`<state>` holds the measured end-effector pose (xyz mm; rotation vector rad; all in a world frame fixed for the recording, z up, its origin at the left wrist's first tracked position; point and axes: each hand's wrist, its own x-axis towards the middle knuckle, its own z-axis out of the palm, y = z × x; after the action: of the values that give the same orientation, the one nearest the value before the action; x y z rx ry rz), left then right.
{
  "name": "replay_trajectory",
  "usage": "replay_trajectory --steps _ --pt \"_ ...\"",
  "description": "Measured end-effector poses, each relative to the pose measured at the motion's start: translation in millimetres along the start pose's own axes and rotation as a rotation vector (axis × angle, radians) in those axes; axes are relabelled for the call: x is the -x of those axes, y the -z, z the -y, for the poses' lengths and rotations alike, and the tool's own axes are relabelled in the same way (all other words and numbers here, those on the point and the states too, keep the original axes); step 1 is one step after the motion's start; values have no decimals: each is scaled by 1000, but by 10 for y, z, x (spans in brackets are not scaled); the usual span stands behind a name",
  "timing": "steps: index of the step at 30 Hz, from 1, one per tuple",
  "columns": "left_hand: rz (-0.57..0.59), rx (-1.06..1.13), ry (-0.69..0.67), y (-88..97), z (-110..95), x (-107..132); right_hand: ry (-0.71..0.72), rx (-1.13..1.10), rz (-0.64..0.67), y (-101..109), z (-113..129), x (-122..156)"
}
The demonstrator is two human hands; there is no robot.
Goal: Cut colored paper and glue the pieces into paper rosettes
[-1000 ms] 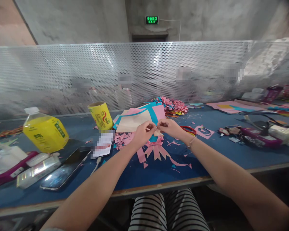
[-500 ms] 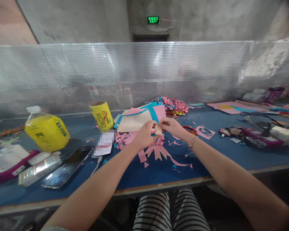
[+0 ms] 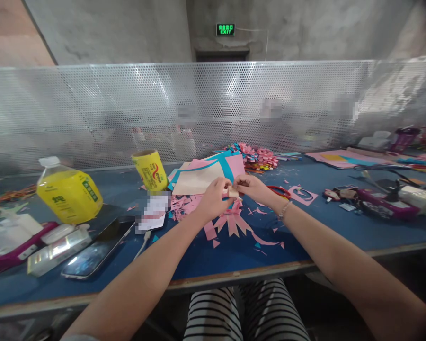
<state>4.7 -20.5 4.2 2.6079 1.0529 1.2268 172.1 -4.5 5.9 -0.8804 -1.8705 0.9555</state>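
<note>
Between my hands is a small bent strip (image 3: 233, 192), cream on the side that shows. My left hand (image 3: 214, 198) pinches one side of it, fingers curled round. My right hand (image 3: 251, 186) has thumb and fingertips closed on the other side. The fingers cover part of the strip. Just below them on the table lie pink pieces with notched ends (image 3: 233, 224), several fanned out together. Pink scraps (image 3: 182, 207) are heaped to the left of my hands. Behind my hands lies a stack of pink, blue and cream sheets (image 3: 199, 177).
On the blue table (image 3: 216, 260), a yellow-labelled jug (image 3: 69, 196), a yellow tube (image 3: 149, 171) and a dark phone (image 3: 95, 251) stand or lie left. Pink and blue bows (image 3: 259, 155) pile up behind. To the right are a red ring (image 3: 280, 191) and a purple device (image 3: 386, 204).
The strip has been turned a little between my fingers and shows more of its cream side. My right fingertips have shifted slightly. My legs under the table have moved apart.
</note>
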Motion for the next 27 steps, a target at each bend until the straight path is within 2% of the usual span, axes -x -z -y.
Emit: replay_trajectory --steps 10,19,27 --pt "-26 6 -9 -14 29 6 -26 34 69 -1 -8 3" --pt "-54 -23 -57 -10 22 -2 -41 22 105 35 85 58" --pt "-34 -42 -64 -15 15 -5 -140 -32 194 39 54 62"
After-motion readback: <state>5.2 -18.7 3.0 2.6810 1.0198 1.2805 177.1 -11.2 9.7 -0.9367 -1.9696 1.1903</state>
